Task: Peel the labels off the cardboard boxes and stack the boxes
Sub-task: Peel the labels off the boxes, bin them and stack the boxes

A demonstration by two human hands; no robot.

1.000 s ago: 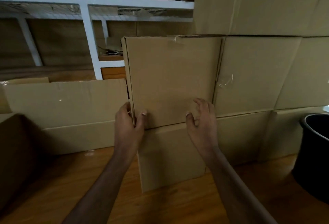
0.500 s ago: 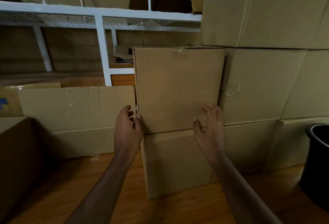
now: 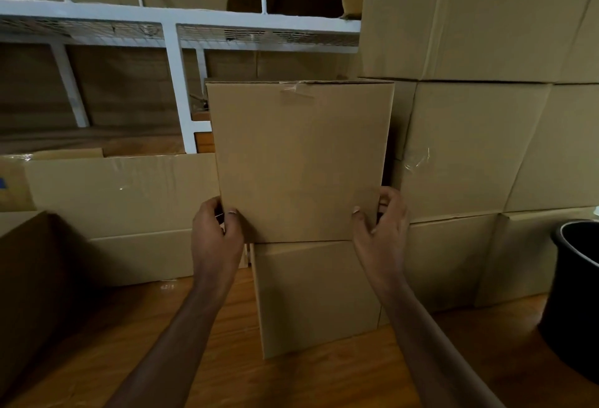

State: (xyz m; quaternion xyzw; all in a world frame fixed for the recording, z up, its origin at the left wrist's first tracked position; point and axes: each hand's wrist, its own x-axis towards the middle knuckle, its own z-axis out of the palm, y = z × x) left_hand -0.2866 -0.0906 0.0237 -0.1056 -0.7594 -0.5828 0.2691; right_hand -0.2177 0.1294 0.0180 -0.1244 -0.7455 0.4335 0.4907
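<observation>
I see white shelf (image 3: 175,20) upper left; long box (image 3: 120,193) lying at left middle; left hand (image 3: 215,239) gripping left bottom corner of top box (image 3: 299,161), frame centre; top box sits on bottom box (image 3: 316,297) on wood floor (image 3: 324,381); right hand (image 3: 381,234) gripping right bottom corner; box wall (image 3: 479,148) right; black bin (image 3: 573,294) far right edge.

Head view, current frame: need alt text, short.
Both hands, the left hand and right hand, grip the lower corners of an upper cardboard box sitting on a lower cardboard box on a wooden floor, with stacked boxes right and a white shelf behind.
</observation>
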